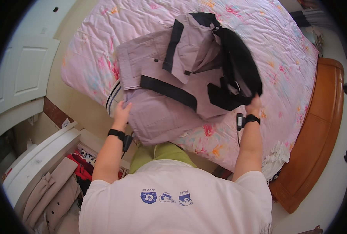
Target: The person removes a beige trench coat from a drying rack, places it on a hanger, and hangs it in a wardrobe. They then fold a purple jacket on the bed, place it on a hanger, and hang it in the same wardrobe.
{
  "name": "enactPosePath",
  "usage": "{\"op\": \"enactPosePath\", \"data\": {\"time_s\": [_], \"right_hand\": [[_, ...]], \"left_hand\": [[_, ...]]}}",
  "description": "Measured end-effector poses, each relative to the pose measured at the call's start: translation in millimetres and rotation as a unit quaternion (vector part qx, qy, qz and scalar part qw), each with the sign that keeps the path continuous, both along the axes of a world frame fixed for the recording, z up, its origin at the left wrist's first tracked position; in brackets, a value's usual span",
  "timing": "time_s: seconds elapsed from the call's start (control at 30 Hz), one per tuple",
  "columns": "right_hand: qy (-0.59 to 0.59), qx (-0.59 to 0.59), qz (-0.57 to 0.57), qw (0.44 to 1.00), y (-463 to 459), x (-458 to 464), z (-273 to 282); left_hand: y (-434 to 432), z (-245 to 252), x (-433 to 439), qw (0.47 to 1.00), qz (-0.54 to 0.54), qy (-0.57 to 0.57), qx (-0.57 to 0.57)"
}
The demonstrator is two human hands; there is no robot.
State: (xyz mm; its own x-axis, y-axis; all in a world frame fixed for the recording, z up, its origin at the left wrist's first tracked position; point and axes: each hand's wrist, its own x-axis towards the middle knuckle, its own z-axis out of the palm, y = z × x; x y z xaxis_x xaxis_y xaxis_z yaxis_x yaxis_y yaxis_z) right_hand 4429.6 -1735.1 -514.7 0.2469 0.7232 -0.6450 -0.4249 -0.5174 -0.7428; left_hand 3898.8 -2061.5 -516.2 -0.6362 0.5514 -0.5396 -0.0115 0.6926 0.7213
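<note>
A mauve jacket [167,114] with black panels lies spread and partly folded over itself on the bed, its near part hanging past the mattress edge. My left hand [123,112] grips the jacket's left edge, with the thumb on top of the cloth. Over on the right, my right hand [254,104] holds the black section [240,61] of the jacket, which bulges up in a curve; the fingers are mostly hidden by it. Black strips run along the mauve flaps. A striped white cloth item [110,106] sits just beyond my left hand, partly covered by the jacket.
The bed [278,76] wears a pink floral sheet. A brown wooden headboard [314,128] rises at right, with crumpled white fabric [277,159] beside it. At lower left, an open white compartment [44,158] holds a beige coat [53,193] and red clothing [81,168]. A white door [24,70] stands left.
</note>
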Motion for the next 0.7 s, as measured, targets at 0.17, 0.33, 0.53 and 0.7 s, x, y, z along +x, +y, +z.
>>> {"op": "enactPosePath", "data": {"time_s": [0.17,0.33,0.53,0.7], "right_hand": [[-0.052,-0.087,-0.057,0.993,-49,89,37],[-0.361,-0.258,0.08,0.893,-141,80,-16],[-0.634,-0.17,0.085,0.75,-204,8,-34],[-0.719,0.072,0.061,0.689,-202,-29,-5]], "left_hand": [[-70,30,-94,0.983,0.018,0.175,-0.046],[-99,49,-135,0.935,-0.022,0.323,-0.147],[-25,46,-75,0.886,-0.216,0.41,-0.008],[29,39,12,0.853,-0.394,0.327,0.102]]}}
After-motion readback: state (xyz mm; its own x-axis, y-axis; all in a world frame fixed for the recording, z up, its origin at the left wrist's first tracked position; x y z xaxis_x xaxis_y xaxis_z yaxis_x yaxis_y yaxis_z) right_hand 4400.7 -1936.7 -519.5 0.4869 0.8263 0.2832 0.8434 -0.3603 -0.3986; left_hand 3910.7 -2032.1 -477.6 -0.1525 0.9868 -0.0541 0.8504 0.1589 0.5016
